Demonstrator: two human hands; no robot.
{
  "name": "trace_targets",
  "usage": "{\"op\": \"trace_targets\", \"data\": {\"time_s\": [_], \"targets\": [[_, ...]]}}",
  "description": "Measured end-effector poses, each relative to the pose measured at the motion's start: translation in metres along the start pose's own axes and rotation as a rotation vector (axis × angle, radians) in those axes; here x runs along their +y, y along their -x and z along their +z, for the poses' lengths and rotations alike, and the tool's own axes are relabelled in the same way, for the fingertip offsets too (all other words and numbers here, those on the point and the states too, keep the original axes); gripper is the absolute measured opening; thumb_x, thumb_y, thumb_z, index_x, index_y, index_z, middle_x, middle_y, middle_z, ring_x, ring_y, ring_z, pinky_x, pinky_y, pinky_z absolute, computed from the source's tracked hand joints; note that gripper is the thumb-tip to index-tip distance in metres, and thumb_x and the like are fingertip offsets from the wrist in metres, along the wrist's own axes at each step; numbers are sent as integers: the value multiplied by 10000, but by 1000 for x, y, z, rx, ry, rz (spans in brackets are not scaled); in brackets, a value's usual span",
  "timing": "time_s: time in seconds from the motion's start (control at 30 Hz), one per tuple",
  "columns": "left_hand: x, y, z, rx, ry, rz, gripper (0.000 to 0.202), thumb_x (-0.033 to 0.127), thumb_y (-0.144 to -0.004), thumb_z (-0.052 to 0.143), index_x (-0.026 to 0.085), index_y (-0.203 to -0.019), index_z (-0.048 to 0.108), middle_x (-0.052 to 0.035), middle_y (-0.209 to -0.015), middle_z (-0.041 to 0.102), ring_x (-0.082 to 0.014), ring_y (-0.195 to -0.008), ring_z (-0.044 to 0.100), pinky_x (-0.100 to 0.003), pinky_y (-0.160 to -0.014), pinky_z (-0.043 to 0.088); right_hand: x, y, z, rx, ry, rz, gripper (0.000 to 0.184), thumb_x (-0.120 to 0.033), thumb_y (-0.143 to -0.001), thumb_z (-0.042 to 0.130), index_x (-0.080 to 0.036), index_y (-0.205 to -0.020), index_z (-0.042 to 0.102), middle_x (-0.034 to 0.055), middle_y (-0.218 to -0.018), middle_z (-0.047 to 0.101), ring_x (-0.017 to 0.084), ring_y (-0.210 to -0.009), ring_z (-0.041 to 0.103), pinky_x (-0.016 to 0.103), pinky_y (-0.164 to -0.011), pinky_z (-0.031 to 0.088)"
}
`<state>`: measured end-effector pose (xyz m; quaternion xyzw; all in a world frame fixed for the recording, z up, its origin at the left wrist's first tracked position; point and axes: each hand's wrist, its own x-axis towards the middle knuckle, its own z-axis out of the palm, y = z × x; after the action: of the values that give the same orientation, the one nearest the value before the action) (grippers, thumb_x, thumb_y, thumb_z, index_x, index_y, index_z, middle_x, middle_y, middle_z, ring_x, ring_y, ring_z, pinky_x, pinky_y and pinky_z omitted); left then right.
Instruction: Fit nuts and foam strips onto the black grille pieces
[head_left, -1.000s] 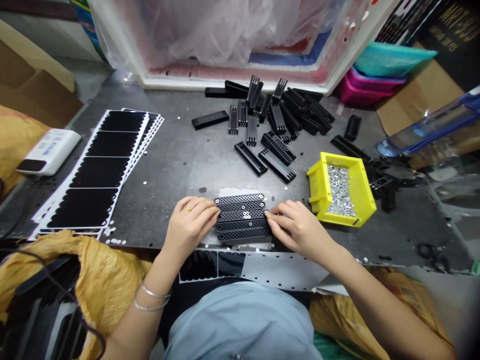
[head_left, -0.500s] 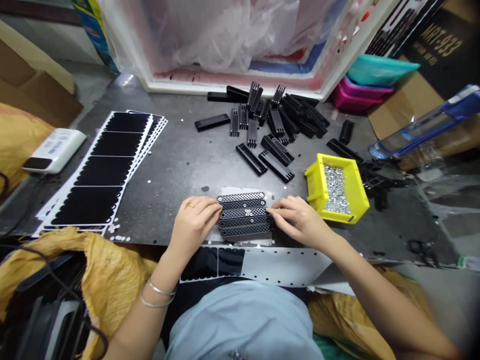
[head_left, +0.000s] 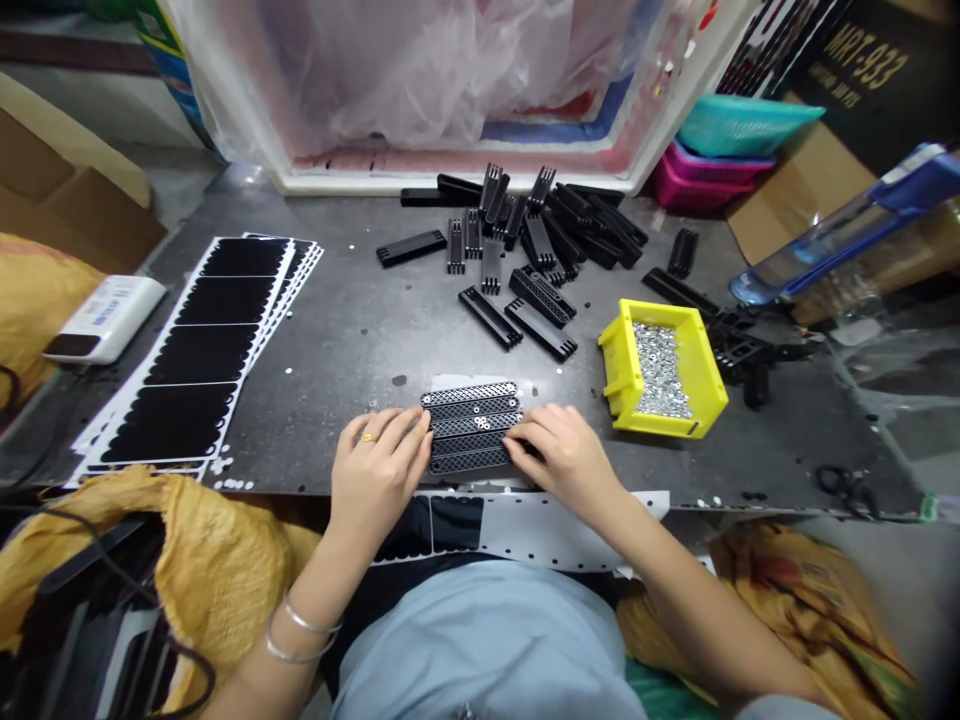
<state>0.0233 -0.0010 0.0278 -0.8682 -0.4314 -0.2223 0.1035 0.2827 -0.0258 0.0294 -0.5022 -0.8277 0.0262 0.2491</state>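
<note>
Currently, my left hand (head_left: 381, 458) and right hand (head_left: 561, 458) meet the black bars (head_left: 461, 429) at nine and three o'clock. Fingers (head_left: 411, 430) are bent; I cannot confirm a grip.

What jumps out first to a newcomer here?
The bright yellow bin of small metal parts, at right on the dark table. Next, the jumble of black bars toward the far edge, then the neat row of textured black strips between the hands.
</note>
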Motion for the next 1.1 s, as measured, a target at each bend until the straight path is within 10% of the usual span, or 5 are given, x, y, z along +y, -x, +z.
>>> {"op": "trace_targets", "data": {"time_s": [0.33, 0.63, 1.1], "targets": [[15, -7, -5, -44, -4, -46, 210, 176, -1007, 579, 112, -1160, 707, -126, -1202, 761, -307, -1077, 695, -475, -960, 470, 0, 19, -20, -53, 409, -312, 224, -169, -1004, 588, -23, -1090, 734, 121, -932, 727, 238, -879, 582, 370, -749, 404], [16, -20, 21, 3, 343, 205, 213, 153, -1028, 549, 121, -1191, 683, -104, -1145, 760, -233, -1056, 692, -392, -947, 552, -24, 5, -18, -152, 485, -189, 239, -194, -987, 569, -105, -842, 738, 106, -814, 649, 251, -773, 538, 397, -688, 354], [7, -20, 18, 29, 369, 163, 120, 187, -1034, 570, 166, -1005, 684, -43, -1002, 772, -189, -938, 690, -375, -935, 483, -30, 2, -16, -153, 485, -149, 265, -193, -996, 551, -123, -794, 707, 99, -771, 626, 232, -746, 502, 390, -681, 307]]}}
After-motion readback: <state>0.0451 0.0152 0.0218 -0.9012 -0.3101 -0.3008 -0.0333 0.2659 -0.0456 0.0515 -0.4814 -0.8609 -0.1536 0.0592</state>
